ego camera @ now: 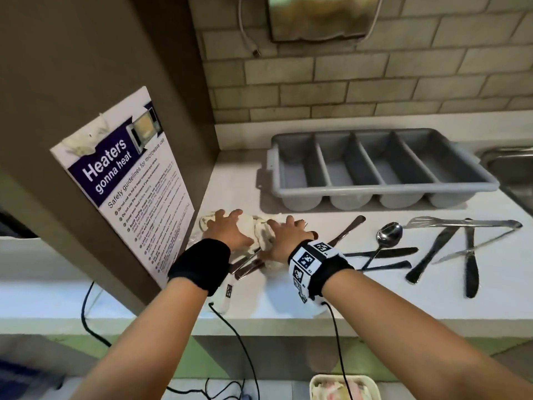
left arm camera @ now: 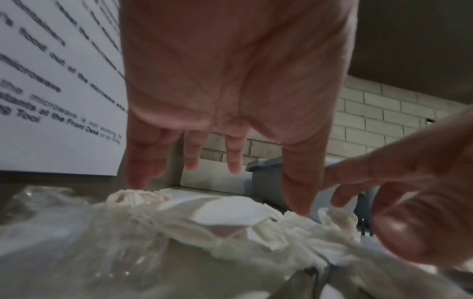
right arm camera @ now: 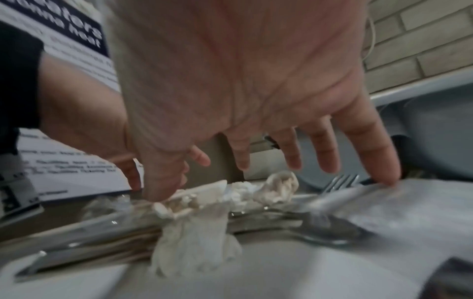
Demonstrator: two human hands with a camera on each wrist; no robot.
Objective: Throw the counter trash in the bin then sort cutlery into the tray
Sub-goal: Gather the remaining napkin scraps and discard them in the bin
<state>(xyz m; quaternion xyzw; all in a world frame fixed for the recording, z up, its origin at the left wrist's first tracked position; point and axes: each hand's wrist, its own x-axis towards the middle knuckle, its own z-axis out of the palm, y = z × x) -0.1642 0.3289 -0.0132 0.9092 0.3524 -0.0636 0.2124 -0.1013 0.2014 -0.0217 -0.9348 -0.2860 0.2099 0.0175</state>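
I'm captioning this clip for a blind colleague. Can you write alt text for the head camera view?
Both hands, left hand and right hand, reach with spread fingers onto crumpled white trash on a white counter. Behind stands an empty grey four-slot cutlery tray; knives and a spoon lie scattered to the right.

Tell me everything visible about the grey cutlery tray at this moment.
The grey plastic cutlery tray is a rectangular bin with four long parallel compartments split by three dividers, a flared rim and scalloped rounded ends along its near side. All four compartments look empty. It sits flat on the white counter near the brick wall, turned slightly askew, beside the steel sink. Nothing touches it: both hands and the loose cutlery lie nearer the counter's front.
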